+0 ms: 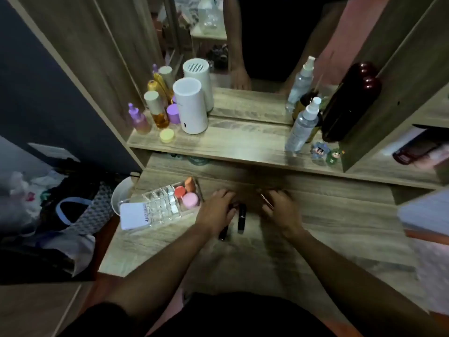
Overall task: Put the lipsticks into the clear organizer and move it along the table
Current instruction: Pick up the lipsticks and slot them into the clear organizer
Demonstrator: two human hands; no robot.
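**A:** What's at the far left of the table from where you sit?

**B:** I see the clear organizer (160, 206) at the table's (328, 222) left edge. A white card (133, 216) lies against its near end, and its far end holds an orange sponge (190, 184), a red-lidded jar (180, 191) and a pink-lidded jar (190, 200). The slots in the middle look empty to me.

**A:** And the left hand?

**B:** The left hand (217, 209) is just right of the organizer, palm down, fingers curled over a dark lipstick (224, 231) whose end pokes out under the wrist. I can't tell whether it's truly gripped or only covered.

**A:** Anything between the hands?

**B:** A second black lipstick (242, 218) lies flat on the wood, beside the left hand's fingers.

**A:** The right hand?

**B:** The right hand (279, 210) is closed around a slim rose-gold tube (266, 201), which angles out past the thumb.

**A:** Further back?

**B:** On the shelf, a white cylinder (190, 109) at left and a spray bottle (303, 125) at right.
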